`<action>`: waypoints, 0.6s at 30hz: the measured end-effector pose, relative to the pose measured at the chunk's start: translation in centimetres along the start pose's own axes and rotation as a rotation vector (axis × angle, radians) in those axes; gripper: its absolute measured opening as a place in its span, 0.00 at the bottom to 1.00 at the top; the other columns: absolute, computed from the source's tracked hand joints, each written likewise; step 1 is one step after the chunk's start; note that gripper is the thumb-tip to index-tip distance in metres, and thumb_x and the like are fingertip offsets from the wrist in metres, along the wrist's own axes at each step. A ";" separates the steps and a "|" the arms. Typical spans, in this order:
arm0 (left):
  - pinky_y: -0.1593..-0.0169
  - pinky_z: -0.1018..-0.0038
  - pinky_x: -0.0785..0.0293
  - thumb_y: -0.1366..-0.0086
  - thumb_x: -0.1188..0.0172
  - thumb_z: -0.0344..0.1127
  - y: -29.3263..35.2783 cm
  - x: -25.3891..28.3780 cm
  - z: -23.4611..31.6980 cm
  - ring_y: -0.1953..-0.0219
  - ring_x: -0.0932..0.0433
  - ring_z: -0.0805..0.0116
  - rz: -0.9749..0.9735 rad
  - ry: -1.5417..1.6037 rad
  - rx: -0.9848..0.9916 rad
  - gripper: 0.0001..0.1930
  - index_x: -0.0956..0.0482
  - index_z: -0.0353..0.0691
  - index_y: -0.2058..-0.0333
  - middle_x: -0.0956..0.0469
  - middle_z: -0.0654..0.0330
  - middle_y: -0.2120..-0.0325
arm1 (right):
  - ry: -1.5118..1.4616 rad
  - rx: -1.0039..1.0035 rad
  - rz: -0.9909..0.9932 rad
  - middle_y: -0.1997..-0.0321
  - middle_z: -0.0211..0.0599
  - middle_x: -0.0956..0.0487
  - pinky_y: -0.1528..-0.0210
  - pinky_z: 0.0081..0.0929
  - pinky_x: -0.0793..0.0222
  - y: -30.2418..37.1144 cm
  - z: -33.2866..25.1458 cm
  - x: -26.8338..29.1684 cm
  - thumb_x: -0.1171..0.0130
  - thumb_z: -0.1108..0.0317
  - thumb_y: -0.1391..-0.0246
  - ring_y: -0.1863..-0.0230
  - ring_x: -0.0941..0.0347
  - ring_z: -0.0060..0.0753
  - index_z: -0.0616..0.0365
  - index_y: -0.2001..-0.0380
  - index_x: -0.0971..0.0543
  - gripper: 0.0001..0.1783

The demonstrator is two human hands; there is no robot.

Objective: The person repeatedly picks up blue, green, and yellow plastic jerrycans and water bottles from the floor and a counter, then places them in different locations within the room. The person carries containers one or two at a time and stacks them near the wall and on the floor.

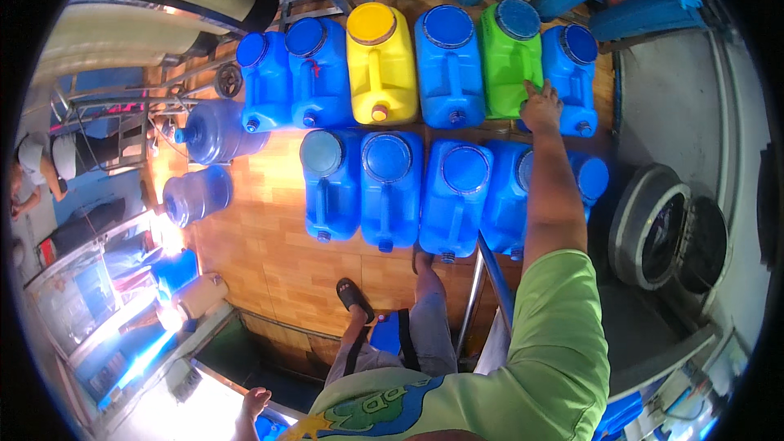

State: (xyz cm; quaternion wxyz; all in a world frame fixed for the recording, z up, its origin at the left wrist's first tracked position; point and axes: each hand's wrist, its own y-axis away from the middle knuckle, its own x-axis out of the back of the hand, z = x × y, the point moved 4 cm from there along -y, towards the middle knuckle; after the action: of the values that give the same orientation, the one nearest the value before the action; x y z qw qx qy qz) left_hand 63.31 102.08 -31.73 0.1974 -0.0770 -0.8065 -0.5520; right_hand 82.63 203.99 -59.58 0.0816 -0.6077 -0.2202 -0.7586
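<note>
My right hand [542, 108] reaches far forward, its fingers spread against the lower right of a green plastic water jug [513, 65]. It covers the spot where the small spout cap would show. Close on its right stands a blue jug [572, 82] with a dark blue lid. On the green jug's other side are another blue jug [450, 73] and a yellow one [381, 73] with a yellow lid. Down at the lower left, my left hand [256, 400] hangs beside a pale counter edge, fingers loosely curled, with nothing visible in them.
A nearer row of blue jugs [390, 196] stands before my feet on the wood-look floor [253, 253]. Round clear-blue bottles [196, 196] lie at left. A round metal-rimmed opening [653, 224] is at right. Metal rail [471, 302] rises by my legs. A person [57, 159] is far left.
</note>
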 end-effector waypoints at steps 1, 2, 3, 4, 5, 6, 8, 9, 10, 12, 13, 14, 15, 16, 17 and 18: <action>0.63 0.65 0.23 0.36 0.39 0.50 0.5 -0.5 -0.6 0.60 0.19 0.60 -0.001 -0.060 0.069 0.29 0.30 0.40 0.42 0.21 0.53 0.56 | -0.065 0.018 -0.040 0.32 0.46 0.41 0.35 0.53 0.45 -0.5 0.4 -0.6 0.45 0.64 0.47 0.32 0.43 0.52 0.32 0.34 0.39 0.36; 0.61 0.64 0.23 0.37 0.38 0.49 0.9 -1.0 -0.9 0.59 0.19 0.59 0.009 -0.026 0.075 0.28 0.29 0.40 0.43 0.21 0.52 0.55 | -0.122 0.019 -0.131 0.33 0.46 0.41 0.35 0.53 0.44 -0.8 0.7 -1.3 0.43 0.64 0.47 0.32 0.43 0.52 0.31 0.33 0.40 0.37; 0.60 0.63 0.23 0.38 0.37 0.50 1.3 -1.7 -1.0 0.58 0.19 0.59 -0.015 -0.025 0.061 0.29 0.29 0.40 0.43 0.21 0.52 0.55 | -0.190 0.032 -0.152 0.33 0.45 0.40 0.35 0.53 0.44 -1.0 1.0 -1.7 0.41 0.65 0.48 0.32 0.43 0.52 0.30 0.33 0.41 0.39; 0.60 0.63 0.22 0.39 0.37 0.50 1.7 -2.3 -1.0 0.58 0.19 0.58 -0.028 -0.021 0.085 0.29 0.29 0.40 0.44 0.21 0.52 0.55 | -0.144 0.078 -0.138 0.35 0.45 0.39 0.35 0.53 0.44 -1.1 0.9 -1.9 0.41 0.68 0.48 0.32 0.43 0.51 0.29 0.33 0.42 0.41; 0.59 0.63 0.22 0.39 0.36 0.50 1.9 -2.9 -1.1 0.58 0.19 0.58 -0.036 -0.033 0.165 0.29 0.29 0.40 0.44 0.22 0.52 0.54 | -0.072 0.087 -0.144 0.34 0.46 0.39 0.35 0.52 0.44 -1.1 1.0 -2.1 0.43 0.68 0.47 0.32 0.43 0.51 0.29 0.32 0.43 0.40; 0.57 0.63 0.23 0.39 0.36 0.50 2.1 -3.5 -0.5 0.56 0.20 0.58 -0.055 -0.008 0.107 0.29 0.29 0.38 0.44 0.22 0.51 0.53 | -0.021 0.111 -0.132 0.33 0.46 0.40 0.35 0.51 0.45 -1.0 0.9 -2.3 0.45 0.68 0.46 0.32 0.44 0.50 0.29 0.32 0.43 0.39; 0.53 0.65 0.23 0.38 0.36 0.48 2.2 -4.3 0.3 0.53 0.21 0.58 -0.075 0.029 0.112 0.30 0.30 0.35 0.44 0.23 0.48 0.51 | 0.023 0.138 -0.094 0.33 0.46 0.40 0.35 0.50 0.44 -1.0 0.5 -2.1 0.47 0.68 0.44 0.33 0.43 0.50 0.30 0.32 0.43 0.37; 0.51 0.66 0.23 0.38 0.36 0.47 2.2 -4.6 0.6 0.52 0.21 0.58 -0.088 0.048 0.148 0.30 0.30 0.33 0.44 0.24 0.47 0.50 | 0.016 0.138 -0.073 0.33 0.46 0.39 0.36 0.50 0.44 -0.9 0.2 -1.9 0.47 0.68 0.44 0.33 0.42 0.49 0.31 0.32 0.43 0.37; 0.48 0.64 0.25 0.37 0.37 0.46 2.2 -4.8 0.8 0.50 0.22 0.56 -0.085 0.086 0.180 0.31 0.33 0.34 0.41 0.25 0.47 0.48 | 0.028 0.126 -0.096 0.34 0.46 0.38 0.36 0.49 0.43 -0.8 -0.1 -1.9 0.47 0.68 0.44 0.34 0.42 0.49 0.32 0.33 0.43 0.36; 0.48 0.62 0.26 0.38 0.36 0.48 2.1 -4.9 1.4 0.51 0.22 0.57 -0.045 0.116 0.102 0.33 0.34 0.35 0.41 0.24 0.49 0.50 | 0.027 0.150 -0.074 0.37 0.44 0.36 0.37 0.49 0.42 -0.6 -0.9 -1.5 0.48 0.68 0.44 0.36 0.39 0.47 0.34 0.34 0.40 0.34; 0.50 0.62 0.25 0.40 0.34 0.49 2.0 -4.8 1.7 0.53 0.21 0.59 -0.015 0.142 0.043 0.34 0.33 0.35 0.42 0.23 0.50 0.51 | 0.040 0.146 -0.061 0.38 0.43 0.35 0.37 0.49 0.42 -0.4 -1.1 -1.4 0.48 0.68 0.44 0.37 0.37 0.46 0.36 0.35 0.38 0.32; 0.49 0.63 0.25 0.40 0.34 0.49 2.1 -4.9 1.5 0.52 0.22 0.58 -0.027 0.135 0.049 0.34 0.33 0.34 0.41 0.24 0.49 0.50 | 0.063 0.146 -0.089 0.40 0.42 0.33 0.37 0.49 0.42 -0.2 -1.3 -1.4 0.47 0.68 0.44 0.39 0.36 0.45 0.36 0.36 0.37 0.32; 0.49 0.63 0.25 0.39 0.35 0.48 2.1 -5.0 1.3 0.51 0.22 0.57 -0.041 0.125 0.058 0.33 0.33 0.34 0.41 0.25 0.47 0.49 | 0.090 0.141 -0.091 0.41 0.41 0.32 0.37 0.49 0.42 0.0 -1.4 -1.4 0.46 0.67 0.45 0.40 0.35 0.45 0.37 0.37 0.36 0.31; 0.48 0.64 0.25 0.38 0.36 0.47 2.1 -5.2 0.8 0.50 0.22 0.56 -0.062 0.120 0.115 0.33 0.34 0.34 0.41 0.25 0.46 0.49 | 0.099 0.149 -0.069 0.43 0.40 0.31 0.37 0.49 0.42 0.3 -1.4 -1.3 0.46 0.67 0.45 0.42 0.34 0.44 0.37 0.38 0.35 0.30; 0.48 0.65 0.25 0.39 0.35 0.47 2.0 -5.2 0.7 0.51 0.22 0.56 -0.062 0.106 0.063 0.33 0.33 0.33 0.41 0.25 0.45 0.49 | 0.113 0.154 -0.069 0.44 0.39 0.31 0.37 0.49 0.43 0.6 -1.4 -1.3 0.45 0.66 0.45 0.42 0.33 0.44 0.38 0.39 0.35 0.29; 0.49 0.65 0.25 0.39 0.35 0.47 1.9 -5.3 0.4 0.51 0.22 0.57 -0.064 0.102 0.058 0.33 0.33 0.33 0.42 0.25 0.45 0.49 | 0.105 0.174 -0.041 0.46 0.39 0.30 0.37 0.50 0.43 1.1 -1.3 -1.2 0.45 0.66 0.45 0.43 0.33 0.44 0.38 0.40 0.34 0.29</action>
State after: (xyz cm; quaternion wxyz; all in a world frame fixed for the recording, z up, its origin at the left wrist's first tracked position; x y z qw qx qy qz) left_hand 68.71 103.70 -32.39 0.2226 -0.0170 -0.8130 -0.5377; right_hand 82.22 202.33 -60.71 0.1298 -0.5532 -0.2933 -0.7688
